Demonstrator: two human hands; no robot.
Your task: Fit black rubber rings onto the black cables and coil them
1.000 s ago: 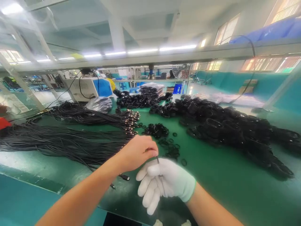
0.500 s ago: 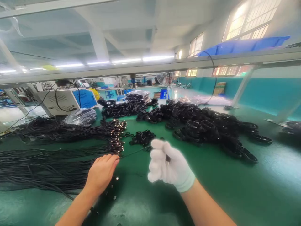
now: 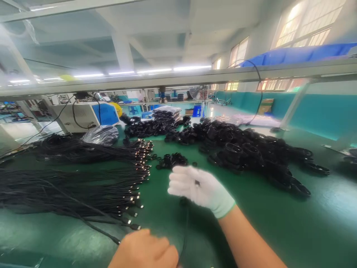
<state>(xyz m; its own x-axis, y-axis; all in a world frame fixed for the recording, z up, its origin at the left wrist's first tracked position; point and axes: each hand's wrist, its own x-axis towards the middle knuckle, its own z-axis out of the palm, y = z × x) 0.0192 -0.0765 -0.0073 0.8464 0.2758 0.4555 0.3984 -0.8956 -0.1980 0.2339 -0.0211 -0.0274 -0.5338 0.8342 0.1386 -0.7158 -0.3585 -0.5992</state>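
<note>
My left hand (image 3: pixel 146 247), bare and closed, is at the bottom edge of the view. A thin black cable (image 3: pixel 186 227) runs up from it to my right hand (image 3: pixel 195 188), which wears a white glove. The gloved fingers are folded toward the palm around the cable, and a small dark plug end (image 3: pixel 197 182) shows in the palm. A loop of the cable hangs just below the glove. Left of my hands lie many black cables (image 3: pixel 69 191), their metal plug tips pointing right. My left fingertips are partly cut off by the frame.
A small heap of black rings (image 3: pixel 172 160) lies beyond my right hand. Coiled black cables (image 3: pixel 237 149) are piled at the right and back of the green table (image 3: pixel 292 227). A white and blue machine (image 3: pixel 86 114) stands back left, beside a clear plastic bag (image 3: pixel 102 134). A shelf rail (image 3: pixel 173 82) crosses overhead.
My left hand has moved down and right, toward me, drawing the cable from level to hanging downward. My gloved hand has turned slightly, its fingers more together. The camera view has shifted a little left.
</note>
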